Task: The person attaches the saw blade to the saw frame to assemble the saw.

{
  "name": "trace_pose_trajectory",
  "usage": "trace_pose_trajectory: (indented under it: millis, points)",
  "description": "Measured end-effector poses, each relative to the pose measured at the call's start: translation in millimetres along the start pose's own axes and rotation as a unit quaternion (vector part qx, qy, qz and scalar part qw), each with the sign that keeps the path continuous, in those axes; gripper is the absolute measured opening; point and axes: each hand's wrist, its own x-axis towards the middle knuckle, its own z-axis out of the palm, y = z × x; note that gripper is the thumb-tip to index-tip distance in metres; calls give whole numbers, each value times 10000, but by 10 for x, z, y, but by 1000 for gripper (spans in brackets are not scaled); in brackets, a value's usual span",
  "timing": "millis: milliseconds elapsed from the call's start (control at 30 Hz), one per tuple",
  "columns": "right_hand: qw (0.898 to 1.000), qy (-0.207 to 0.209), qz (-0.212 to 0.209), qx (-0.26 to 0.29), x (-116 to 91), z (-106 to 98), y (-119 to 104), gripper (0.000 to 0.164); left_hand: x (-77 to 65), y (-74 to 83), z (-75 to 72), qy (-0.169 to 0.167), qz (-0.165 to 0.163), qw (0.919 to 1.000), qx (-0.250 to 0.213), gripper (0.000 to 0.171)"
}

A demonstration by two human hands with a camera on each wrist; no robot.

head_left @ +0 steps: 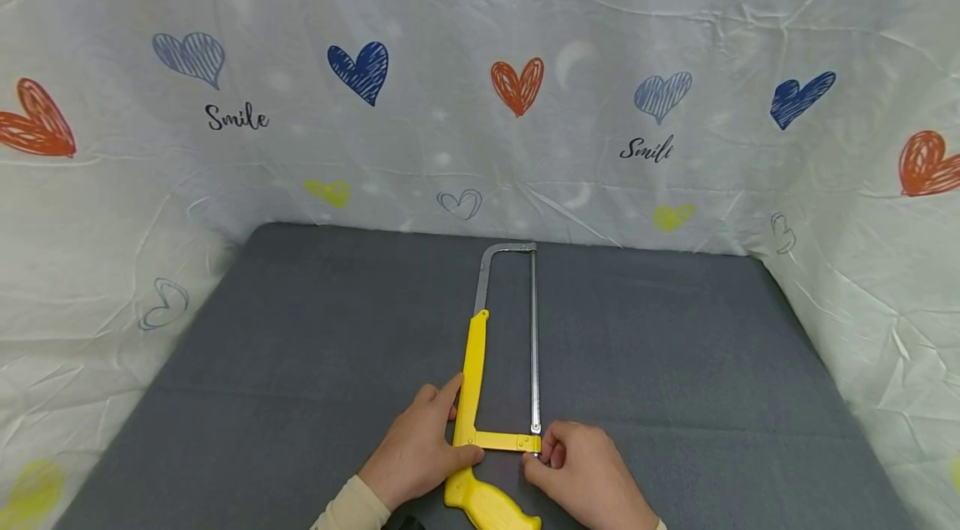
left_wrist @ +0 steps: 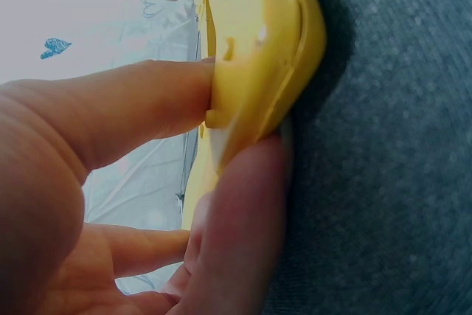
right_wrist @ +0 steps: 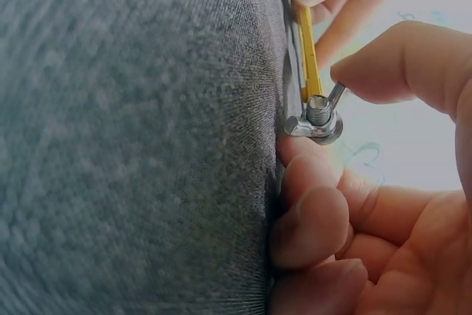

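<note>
A hacksaw (head_left: 471,363) with a yellow handle and a silver front bow lies on the grey-covered table, its handle toward me. Its blade (head_left: 534,338) runs along the right side, between the bow and the yellow crosspiece. My left hand (head_left: 420,448) grips the yellow frame just above the handle, thumb on top and fingers on the left side. At the blade's near end, my right hand (head_left: 588,476) has thumb and curled fingers about a metal wing nut (right_wrist: 324,129) on a threaded bolt. The thumb tip touches one wing in the right wrist view.
The table (head_left: 337,322) has a dark grey cloth cover. A white curtain (head_left: 450,138) printed with hearts and the word Smile hangs behind it and along both sides. A small black object (head_left: 411,523) shows at the bottom edge by my left sleeve.
</note>
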Motion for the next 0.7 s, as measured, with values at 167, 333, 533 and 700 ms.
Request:
trace_pose_trajectory:
  millis: [167, 333, 533, 700]
  points:
    - [9998, 54, -178, -7, 6, -1, 12, 22, -3, -1, -2, 11, -3, 10000, -42, 105]
    - [9998, 26, -204, 46, 9, -3, 21, 21, -10, 3, 4, 30, 1, 10000, -36, 106]
    - [9998, -45, -120, 127, 13, -4, 27, 20, -10, 9, 4, 56, 9, 10000, -13, 105]
    - [9996, -143, 39, 250, 11, -10, 32, 29, -6, 21, -2, 52, -9, 10000, -8, 105]
